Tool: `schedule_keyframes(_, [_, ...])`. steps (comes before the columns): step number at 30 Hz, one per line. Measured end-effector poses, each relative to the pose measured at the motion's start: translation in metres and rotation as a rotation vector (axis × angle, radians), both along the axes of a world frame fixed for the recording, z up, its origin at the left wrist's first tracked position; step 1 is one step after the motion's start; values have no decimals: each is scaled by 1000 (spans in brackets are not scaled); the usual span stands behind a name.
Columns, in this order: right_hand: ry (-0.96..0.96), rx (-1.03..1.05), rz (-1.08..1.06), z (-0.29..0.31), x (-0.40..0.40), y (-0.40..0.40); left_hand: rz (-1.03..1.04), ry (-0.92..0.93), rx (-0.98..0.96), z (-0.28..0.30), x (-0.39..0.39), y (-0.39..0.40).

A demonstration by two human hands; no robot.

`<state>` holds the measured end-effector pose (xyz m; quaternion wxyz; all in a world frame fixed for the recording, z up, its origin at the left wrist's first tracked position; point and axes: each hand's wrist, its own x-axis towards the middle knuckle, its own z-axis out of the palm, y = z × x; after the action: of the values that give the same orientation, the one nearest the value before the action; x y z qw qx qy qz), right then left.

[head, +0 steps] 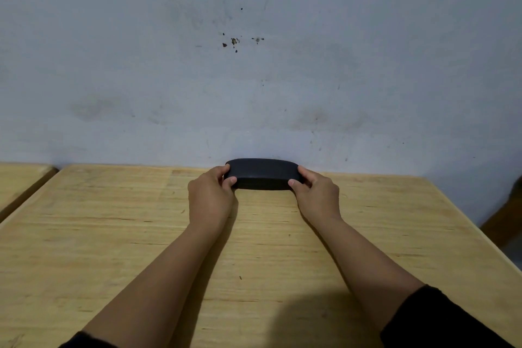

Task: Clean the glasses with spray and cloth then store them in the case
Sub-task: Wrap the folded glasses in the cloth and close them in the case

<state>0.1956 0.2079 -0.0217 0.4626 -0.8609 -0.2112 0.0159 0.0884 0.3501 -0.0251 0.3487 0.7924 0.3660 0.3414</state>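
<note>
With both arms stretched to the far edge of the wooden table (141, 234), I hold the case (262, 174) by its two ends, my left hand (210, 195) curled round one and my right hand (317, 192) round the other. It sits closed against the scuffed pale wall (254, 65). No glasses, spray or cloth show, so I judge this either opening or final storing. It is dark, matte, oval, rounded; the lid needs prising up next.

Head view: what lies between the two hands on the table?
The closed black case spans the gap; the left hand and right hand each grip one end. Nearer the camera, only bare table.
</note>
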Motion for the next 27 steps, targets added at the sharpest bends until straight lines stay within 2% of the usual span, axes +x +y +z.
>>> schedule_keyframes(5, [-154,-402,168,3,-6,-6,-108,228,146,7,-6,-4])
schedule_keyframes(10, [-289,-696,156,18,-25,-24,-150,474,239,22,-20,-19])
schedule_keyframes(15, [-345,-780,133,40,-50,-47,-172,556,493,48,-39,-35])
schedule_keyframes(19, [-413,-765,106,62,-69,-67,-170,567,620,67,-58,-52])
schedule_keyframes(27, [-492,-697,73,110,-101,-118,-182,418,720,114,-98,-105])
